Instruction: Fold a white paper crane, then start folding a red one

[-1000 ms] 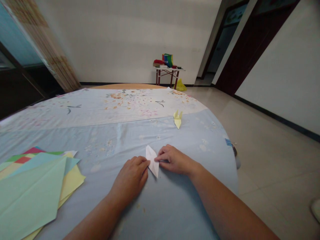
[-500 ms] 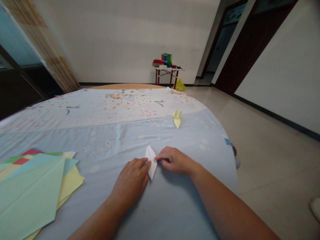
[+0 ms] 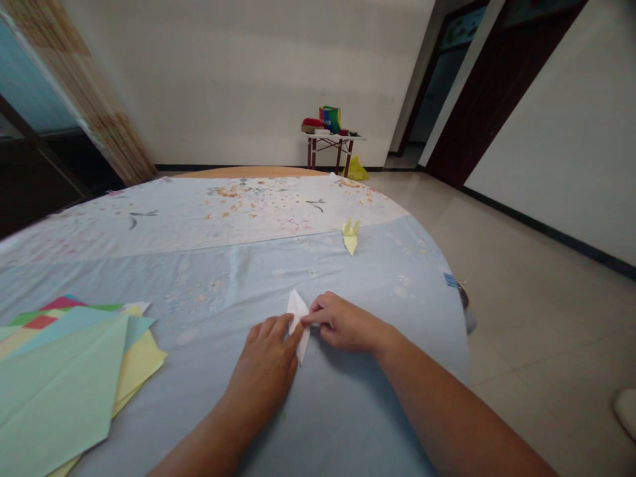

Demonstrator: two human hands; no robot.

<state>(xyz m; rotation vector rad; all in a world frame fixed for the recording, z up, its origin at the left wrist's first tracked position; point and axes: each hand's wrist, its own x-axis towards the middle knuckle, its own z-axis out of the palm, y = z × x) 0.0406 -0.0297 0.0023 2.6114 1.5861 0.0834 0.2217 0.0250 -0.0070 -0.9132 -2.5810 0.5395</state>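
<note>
A small, narrow, pointed piece of folded white paper [image 3: 297, 306] lies on the pale blue floral cloth [image 3: 358, 404], directly under the fingertips of both hands. The left hand [image 3: 265, 358] rests palm down, its fingers bent and close together; the index fingertip and thumb lie on the paper's left side and middle, covering part of it. The right hand [image 3: 342, 321] comes in from the other side, with its index finger reaching to the paper's right edge beside the left thumb and its remaining fingers curled under. Whether either hand pinches the paper or only presses it down, I cannot tell.

Beyond the fingers and slightly to their right sits a small pale yellow folded-paper figure — two upright points at its far end, one point facing the hands. Well to the left of the fingers is a spread, overlapping stack of coloured paper sheets [image 3: 64, 377], pale green on top, with light blue, yellow, red and green showing beneath. Farther beyond the fingertips runs a white cloth with orange and pink flowers [image 3: 278, 205].
</note>
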